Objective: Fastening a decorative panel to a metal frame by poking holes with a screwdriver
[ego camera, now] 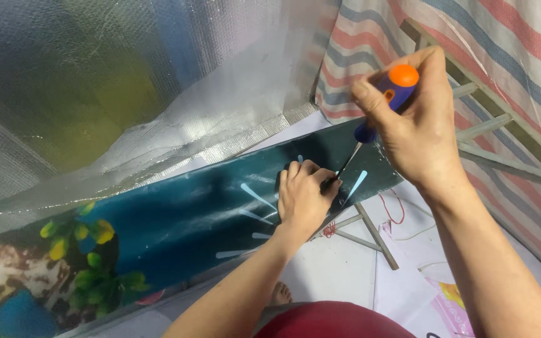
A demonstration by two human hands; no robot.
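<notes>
While left hand (302, 191) steadies, screwdriver (380, 103) perhaps turns

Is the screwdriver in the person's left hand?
No, the right hand grips the screwdriver; the left hand rests on the dark panel.

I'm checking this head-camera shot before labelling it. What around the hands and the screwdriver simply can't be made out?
- Screwdriver tip: head view, hidden behind the left hand; what it meets is unseen.
- What the left hand pinches: covered by its own fingers.
- Screwdriver handle: mostly wrapped by the right hand.
- Printed panel: cut off by the left edge.
- Wooden frame: partly under striped tarp.
</notes>
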